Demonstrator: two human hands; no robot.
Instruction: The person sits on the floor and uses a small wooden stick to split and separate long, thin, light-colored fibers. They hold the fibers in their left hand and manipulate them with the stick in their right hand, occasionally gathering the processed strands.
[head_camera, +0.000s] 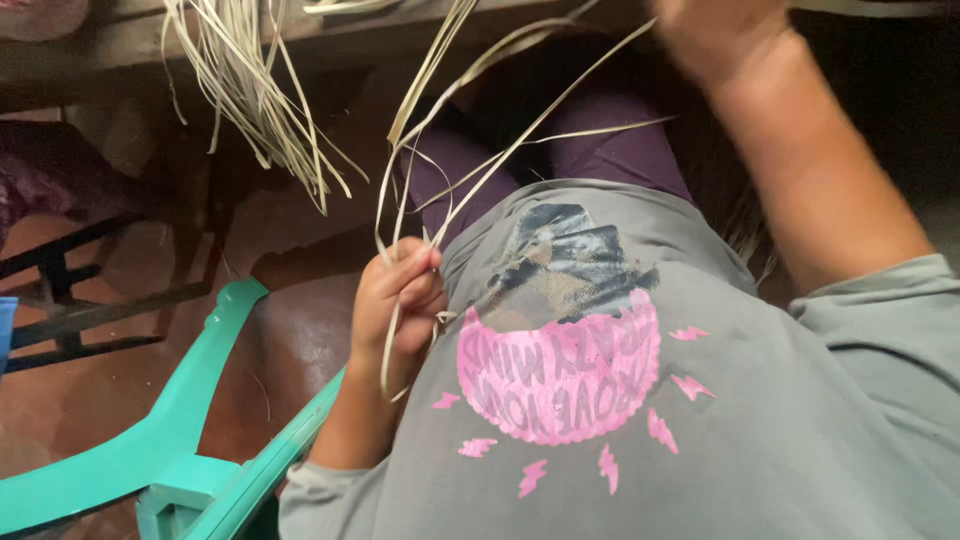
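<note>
left hand (398, 305): fingers pinching pale palm-leaf strips (470, 170) | right hand (715, 30): raised, blurred, apparently pulling one strip; grip unclear | teal plastic chair (170, 440) beside

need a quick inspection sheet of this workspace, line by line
surface: reddish-brown floor, seen past the person's lap; dark wooden ledge along the top.
job's things: pale dried leaf strips run from the left hand up to the right hand.
clutter: loose bundle of similar strips hangs from the ledge.
grippers: left hand closed on the strips near the lap; right hand raised at the top edge, blurred, grip cannot be told.
cables: nothing seen.
surroundings: teal plastic chair at lower left, dark frame at far left, grey printed shirt, purple trousers.
</note>
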